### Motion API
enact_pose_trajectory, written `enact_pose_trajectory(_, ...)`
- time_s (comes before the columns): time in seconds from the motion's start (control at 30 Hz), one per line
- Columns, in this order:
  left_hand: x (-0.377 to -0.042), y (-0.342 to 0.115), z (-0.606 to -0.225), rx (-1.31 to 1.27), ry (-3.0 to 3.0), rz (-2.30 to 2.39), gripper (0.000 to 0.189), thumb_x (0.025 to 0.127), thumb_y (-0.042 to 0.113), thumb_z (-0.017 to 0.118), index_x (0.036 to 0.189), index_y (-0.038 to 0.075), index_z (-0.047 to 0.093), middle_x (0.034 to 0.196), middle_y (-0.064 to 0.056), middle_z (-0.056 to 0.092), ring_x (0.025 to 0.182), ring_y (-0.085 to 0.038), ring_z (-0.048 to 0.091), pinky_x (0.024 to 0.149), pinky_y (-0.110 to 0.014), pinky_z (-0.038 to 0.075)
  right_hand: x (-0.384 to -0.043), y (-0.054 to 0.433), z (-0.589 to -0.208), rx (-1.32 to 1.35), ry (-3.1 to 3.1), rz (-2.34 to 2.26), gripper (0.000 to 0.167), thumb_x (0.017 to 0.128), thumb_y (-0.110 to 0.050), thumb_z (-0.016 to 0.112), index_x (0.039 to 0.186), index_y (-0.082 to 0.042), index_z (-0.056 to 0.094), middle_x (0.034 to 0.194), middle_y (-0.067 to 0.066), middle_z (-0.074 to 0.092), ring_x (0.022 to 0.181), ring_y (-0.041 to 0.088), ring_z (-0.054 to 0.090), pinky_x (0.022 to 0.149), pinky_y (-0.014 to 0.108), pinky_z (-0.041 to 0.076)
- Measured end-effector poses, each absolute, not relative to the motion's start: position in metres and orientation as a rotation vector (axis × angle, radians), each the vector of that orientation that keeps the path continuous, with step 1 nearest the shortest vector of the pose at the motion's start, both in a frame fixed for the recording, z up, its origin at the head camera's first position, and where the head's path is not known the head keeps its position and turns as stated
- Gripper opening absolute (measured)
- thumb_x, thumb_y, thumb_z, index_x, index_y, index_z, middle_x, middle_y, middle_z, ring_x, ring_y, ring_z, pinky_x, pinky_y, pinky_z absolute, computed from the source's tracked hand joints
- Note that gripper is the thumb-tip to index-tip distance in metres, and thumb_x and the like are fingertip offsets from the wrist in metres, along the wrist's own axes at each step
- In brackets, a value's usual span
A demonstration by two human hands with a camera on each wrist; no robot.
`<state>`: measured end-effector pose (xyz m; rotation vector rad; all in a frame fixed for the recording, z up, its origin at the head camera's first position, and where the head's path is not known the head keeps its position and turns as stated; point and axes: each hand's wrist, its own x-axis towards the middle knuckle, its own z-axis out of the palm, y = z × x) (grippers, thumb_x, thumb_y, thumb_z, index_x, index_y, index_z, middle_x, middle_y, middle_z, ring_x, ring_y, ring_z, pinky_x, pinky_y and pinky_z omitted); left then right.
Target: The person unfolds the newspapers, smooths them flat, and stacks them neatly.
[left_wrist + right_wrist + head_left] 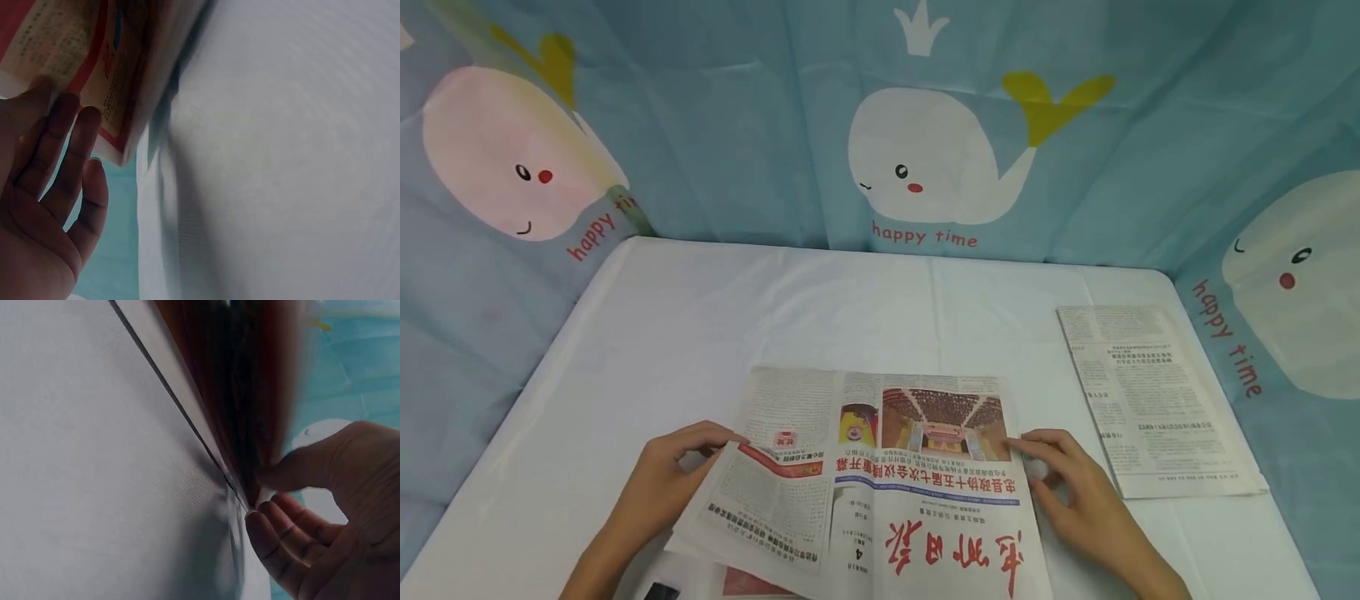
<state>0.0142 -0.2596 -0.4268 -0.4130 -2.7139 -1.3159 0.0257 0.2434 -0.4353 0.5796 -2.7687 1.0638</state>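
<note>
A newspaper (pixel 940 517) with red headlines and a photo of a hall lies in front of me, its print upside down in the head view. My left hand (pixel 673 471) pinches a page at its left side, and that page tilts up off the sheets below. In the left wrist view this hand (pixel 50 181) has its thumb against the printed paper (pixel 56 44), other fingers loosely bent. On the opposite side, my right hand (pixel 1078 500) holds the right edge. The right wrist view shows thumb and fingertips of the right hand (pixel 331 512) pinching the paper's edge.
A folded newspaper (pixel 1157 408) lies on the right of the white-covered table (pixel 850 308). Close to the front edge, at the left, is a small black object (pixel 662 592), partly cut off. A blue curtain with whales (pixel 932 158) hangs behind and along the sides.
</note>
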Motion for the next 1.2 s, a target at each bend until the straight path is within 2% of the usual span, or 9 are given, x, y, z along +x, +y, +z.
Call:
enact_pose_trajectory(0.23,0.016,-0.267,-0.421,-0.49,-2.62,-1.522,0.041,0.079,-0.009,0.085,0.115,0.01,0.077,0.11,0.011,0.077,0.097,0.0,0.071,0.082,-0.014,0.054,0.021,0.243,-0.428,0.618,-2.722,0.941,0.064,0.071,0.0,0.093,0.128,-0.026,0.076,0.14,0.004,0.061,0.117,0.009,0.059,0.097,0.003,0.038)
enact_pose_trajectory(0.33,0.014,-0.268,-0.419,-0.506,-2.594,-1.541,0.044,0.078,-0.012,0.083,0.116,0.009,0.075,0.112,0.012,0.075,0.098,0.001,0.071,0.08,-0.014,0.055,0.019,0.243,-0.424,0.626,-2.665,0.993,0.059,0.068,0.002,0.094,0.118,-0.027,0.079,0.139,0.004,0.064,0.118,0.006,0.058,0.099,0.002,0.037)
enact_pose_trajectory(0.47,0.011,-0.268,-0.415,-0.539,-2.543,-1.445,0.049,0.074,-0.016,0.083,0.115,0.01,0.075,0.12,0.011,0.066,0.108,0.002,0.062,0.089,-0.009,0.049,0.018,0.244,-0.418,0.636,-2.622,1.09,0.061,0.064,0.004,0.096,0.116,-0.024,0.078,0.131,0.005,0.072,0.126,-0.004,0.057,0.106,0.004,0.035)
enact_pose_trajectory(0.6,0.006,-0.265,-0.41,-0.575,-2.467,-1.371,0.049,0.074,-0.018,0.08,0.117,0.006,0.076,0.134,0.004,0.061,0.124,-0.001,0.056,0.098,-0.006,0.043,0.016,0.246,-0.412,0.658,-2.606,1.226,0.065,0.062,0.007,0.096,0.119,-0.017,0.076,0.119,0.003,0.076,0.117,-0.007,0.062,0.103,0.006,0.041)
enact_pose_trajectory(0.73,0.002,-0.264,-0.404,-0.582,-2.473,-1.448,0.052,0.077,-0.02,0.078,0.124,0.002,0.072,0.135,-0.003,0.069,0.134,-0.003,0.062,0.106,-0.009,0.044,0.013,0.247,-0.405,0.658,-2.592,1.301,0.059,0.067,0.012,0.092,0.117,-0.013,0.074,0.111,-0.006,0.075,0.101,-0.005,0.067,0.09,0.007,0.051)
enact_pose_trajectory(0.83,-0.002,-0.262,-0.399,-0.519,-2.535,-1.418,0.047,0.084,-0.018,0.076,0.125,0.004,0.072,0.129,0.003,0.075,0.128,0.002,0.066,0.099,-0.008,0.048,0.01,0.247,-0.401,0.612,-2.597,1.331,0.048,0.075,0.016,0.085,0.113,-0.011,0.076,0.11,-0.011,0.073,0.096,-0.004,0.066,0.083,0.009,0.052)
enact_pose_trajectory(0.97,-0.007,-0.26,-0.394,-0.415,-2.569,-1.267,0.039,0.09,-0.012,0.074,0.12,0.012,0.076,0.121,0.021,0.073,0.117,0.013,0.064,0.095,-0.006,0.048,0.003,0.247,-0.393,0.551,-2.577,1.348,0.041,0.082,0.02,0.076,0.113,-0.008,0.076,0.113,-0.013,0.074,0.103,-0.004,0.068,0.091,0.01,0.053)
enact_pose_trajectory(1.07,-0.013,-0.259,-0.392,-0.413,-2.536,-1.208,0.043,0.088,-0.015,0.075,0.122,0.01,0.075,0.12,0.03,0.069,0.116,0.015,0.063,0.102,-0.005,0.046,-0.003,0.244,-0.385,0.473,-2.565,1.35,0.039,0.087,0.015,0.076,0.118,-0.009,0.075,0.116,-0.016,0.074,0.109,-0.005,0.07,0.096,0.01,0.053)
enact_pose_trajectory(1.2,-0.023,-0.257,-0.392,-0.429,-2.499,-1.225,0.048,0.085,-0.018,0.076,0.128,0.005,0.072,0.124,0.033,0.066,0.112,0.015,0.066,0.096,-0.005,0.05,-0.012,0.24,-0.376,0.36,-2.56,1.389,0.028,0.092,0.008,0.076,0.115,-0.007,0.074,0.114,-0.018,0.072,0.103,-0.003,0.07,0.088,0.012,0.058)
